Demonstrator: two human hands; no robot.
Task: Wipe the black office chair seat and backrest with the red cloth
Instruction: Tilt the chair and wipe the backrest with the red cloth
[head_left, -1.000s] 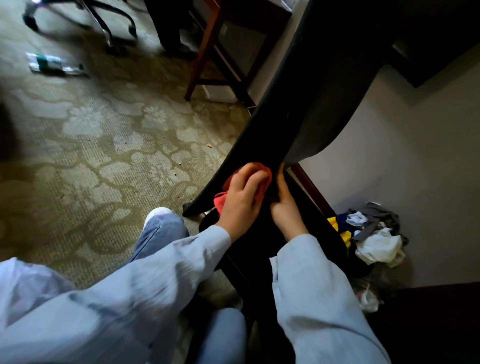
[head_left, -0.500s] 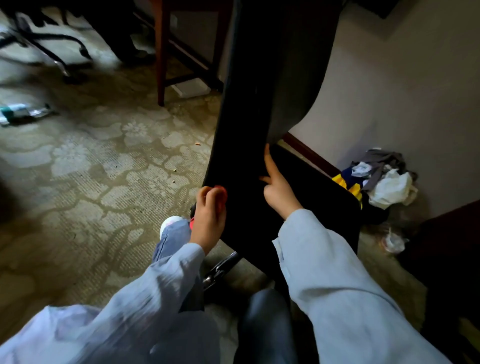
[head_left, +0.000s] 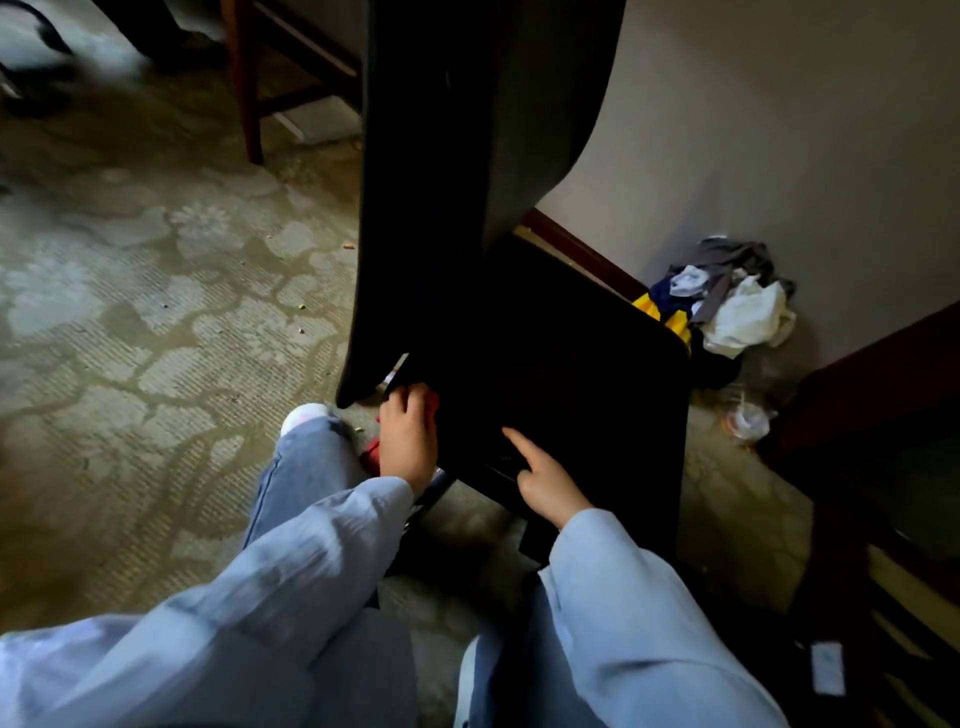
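Hands (head_left: 408, 441) (head_left: 545, 488) at chair (head_left: 571, 364), red cloth (head_left: 371, 457), patterned carpet (head_left: 156, 312)

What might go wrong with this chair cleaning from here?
1. The red cloth is bunched in the left hand at the side edge of the seat, so little of it may actually wipe.
2. Its end pokes out over the crumb-strewn carpet and could pick up grit.
3. Only one finger of the right hand steadies the seat, so it may shift.

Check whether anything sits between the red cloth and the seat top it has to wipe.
Nothing visible lies on the seat. The left hand grips the red cloth at its left edge, under the corner of the backrest. Only the right hand rests on the near edge.
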